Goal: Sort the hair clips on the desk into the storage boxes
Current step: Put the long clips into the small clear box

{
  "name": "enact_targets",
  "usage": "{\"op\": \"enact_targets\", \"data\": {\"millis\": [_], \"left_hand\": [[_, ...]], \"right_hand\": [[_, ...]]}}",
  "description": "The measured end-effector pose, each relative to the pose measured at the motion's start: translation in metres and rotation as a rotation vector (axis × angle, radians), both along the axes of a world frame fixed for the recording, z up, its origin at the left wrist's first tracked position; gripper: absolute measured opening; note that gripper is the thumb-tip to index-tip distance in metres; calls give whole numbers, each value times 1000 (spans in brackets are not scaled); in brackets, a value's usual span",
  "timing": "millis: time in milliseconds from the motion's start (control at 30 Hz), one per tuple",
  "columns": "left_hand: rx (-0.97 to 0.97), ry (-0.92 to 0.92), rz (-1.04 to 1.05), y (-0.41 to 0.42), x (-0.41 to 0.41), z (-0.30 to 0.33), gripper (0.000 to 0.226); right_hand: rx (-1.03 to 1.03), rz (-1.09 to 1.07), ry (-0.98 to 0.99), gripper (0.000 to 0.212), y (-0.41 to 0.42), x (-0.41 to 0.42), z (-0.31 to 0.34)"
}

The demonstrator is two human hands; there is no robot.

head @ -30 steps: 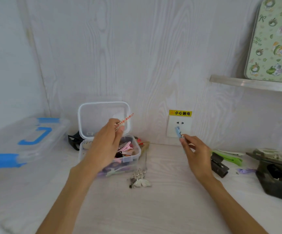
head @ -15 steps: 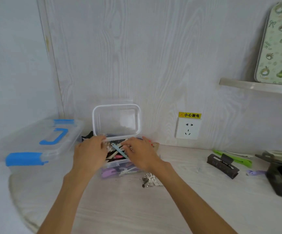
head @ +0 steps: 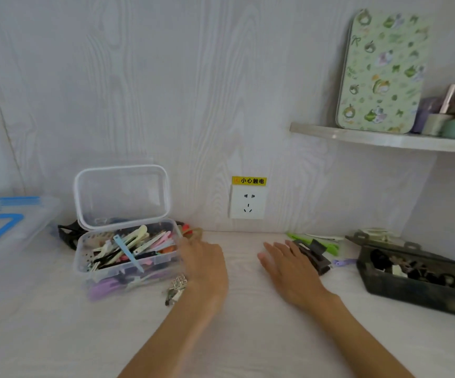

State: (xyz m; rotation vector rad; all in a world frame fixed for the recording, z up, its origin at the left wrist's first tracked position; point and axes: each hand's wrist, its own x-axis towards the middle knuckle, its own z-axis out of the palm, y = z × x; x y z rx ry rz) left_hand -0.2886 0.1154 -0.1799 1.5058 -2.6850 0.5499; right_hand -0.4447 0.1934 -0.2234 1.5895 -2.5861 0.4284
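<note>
A clear plastic box (head: 84, 261) with its lid up stands left of centre, filled with several slim hair clips; a blue clip (head: 128, 253) lies on top. My left hand (head: 207, 264) hovers just right of the box, fingers loose, holding nothing. My right hand (head: 289, 266) is spread flat over the desk, its fingers next to a black claw clip (head: 317, 255). A silver clip (head: 177, 289) lies in front of the box, a green clip (head: 306, 240) and a small purple clip (head: 343, 262) sit at the right. A dark box (head: 417, 290) with dark clips is at far right.
A large clear bin with blue latches (head: 8, 227) sits at far left. A black clip (head: 68, 234) lies behind the clear box. A wall socket (head: 247, 201) is at the back. A shelf (head: 384, 139) above right carries a patterned tin (head: 381, 72) and small jars.
Both hands dropped their clips into the clear box and left it. The left hand moved to the box's right side; the right hand swung right toward the black claw clip.
</note>
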Motion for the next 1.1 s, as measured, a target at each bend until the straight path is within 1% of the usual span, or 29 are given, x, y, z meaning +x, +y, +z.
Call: {"op": "enact_targets", "data": {"millis": [67, 133, 200, 267, 367, 433, 467, 533, 600, 667, 700, 767, 867, 967, 1033, 1067, 1100], "left_hand": [[41, -90, 57, 1, -11, -8, 26], [25, -71, 64, -2, -13, -13, 28], [-1, 25, -12, -6, -13, -19, 28], [11, 114, -114, -7, -13, -22, 28], [36, 259, -213, -7, -13, -20, 27], [9, 402, -242, -8, -6, -11, 24], [-14, 486, -268, -10, -2, -5, 21], [-99, 682, -328, -15, 13, 10, 18], [-290, 865, -331, -28, 35, 23, 19], [-466, 992, -264, -45, 65, 29, 20], [-493, 1029, -209, -54, 81, 28, 20], [-459, 1062, -110, -68, 105, 19, 18], [-306, 1047, -16, -75, 119, 11, 13], [-235, 1062, -10, -73, 120, 9, 21], [-179, 1093, 18, -74, 121, 4, 19], [-162, 1120, 40, -75, 121, 2, 18], [-160, 1150, 57, -77, 122, 0, 18]], "right_hand": [[-57, 42, 104, 41, 4, -3, -4], [-106, 103, 118, 36, 3, -2, -1], [-123, 188, 25, 36, 1, 1, -1], [-143, 228, -72, 36, 0, 5, -3], [-227, 172, -114, 32, 0, 6, -3], [-269, 104, -112, 32, -1, 3, -3], [-291, 73, -123, 29, -1, 2, -3], [-311, 31, -139, 21, -2, 0, -2], [-304, 20, -127, 18, -4, -2, -3], [-289, 33, -93, 17, -4, -3, -4], [-283, 40, -65, 17, -4, -3, -4], [-304, 40, -10, 17, -5, -1, -2], [-457, 105, 19, 13, -18, 23, 9], [-658, 252, -42, 9, -45, 73, 27], [-771, 339, -104, 10, -65, 110, 40], [-770, 381, -115, 11, -74, 124, 45], [-716, 420, -96, 14, -82, 135, 46]]}}
